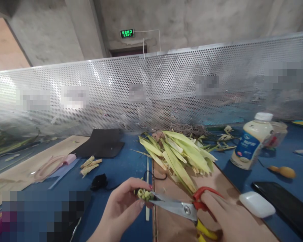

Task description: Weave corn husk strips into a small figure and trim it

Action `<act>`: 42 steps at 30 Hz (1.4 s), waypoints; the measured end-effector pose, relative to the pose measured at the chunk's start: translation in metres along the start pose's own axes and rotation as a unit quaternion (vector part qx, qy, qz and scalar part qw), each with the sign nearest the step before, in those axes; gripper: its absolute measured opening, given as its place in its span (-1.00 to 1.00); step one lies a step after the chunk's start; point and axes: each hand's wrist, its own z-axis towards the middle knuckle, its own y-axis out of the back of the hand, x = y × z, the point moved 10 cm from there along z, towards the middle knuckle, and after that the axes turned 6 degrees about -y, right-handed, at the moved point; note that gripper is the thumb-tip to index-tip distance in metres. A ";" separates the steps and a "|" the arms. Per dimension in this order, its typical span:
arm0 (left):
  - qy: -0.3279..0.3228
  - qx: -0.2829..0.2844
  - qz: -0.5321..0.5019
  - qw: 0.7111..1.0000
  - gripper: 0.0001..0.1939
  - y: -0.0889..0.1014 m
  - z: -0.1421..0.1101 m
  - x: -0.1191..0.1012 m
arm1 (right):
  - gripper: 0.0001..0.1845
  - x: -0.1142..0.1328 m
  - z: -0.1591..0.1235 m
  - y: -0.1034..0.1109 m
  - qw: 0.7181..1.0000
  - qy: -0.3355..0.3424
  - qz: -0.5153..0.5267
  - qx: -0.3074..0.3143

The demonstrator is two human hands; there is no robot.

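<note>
Between its thumb and fingers, my left hand (122,206) pinches a small bundle of rolled green husk pieces (143,194), cut ends facing me. My right hand (224,211) grips scissors (183,209) with red and yellow handles. Their blades reach left to the bundle, the tips at its right side; whether they cut into it I cannot tell. Behind the hands, a pile of pale green corn husks (179,151) lies on a brown board (171,222). A black cord runs from a black clump of thread (99,181) towards my left hand.
A bottle with a blue label (251,143) stands at the right. Near it lie a small gourd (282,171), a white case (257,204) and a black phone (284,205). Leftwards are husk scraps (90,165) and a black sheet (99,144). A perforated metal partition (111,84) spans the back.
</note>
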 end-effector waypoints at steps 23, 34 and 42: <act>0.038 -0.019 -0.036 0.998 -0.84 0.000 -0.003 0.018 | -0.84 0.004 -0.003 0.010 0.999 0.000 -0.037 -0.040; 0.033 -0.047 -0.031 0.998 -0.82 0.000 -0.004 0.016 | -0.91 0.010 0.000 0.019 0.997 0.007 -0.050 -0.053; 0.030 -0.037 -0.037 0.998 -0.83 -0.001 -0.003 0.014 | -0.82 0.020 0.002 0.024 0.997 0.027 -0.050 -0.042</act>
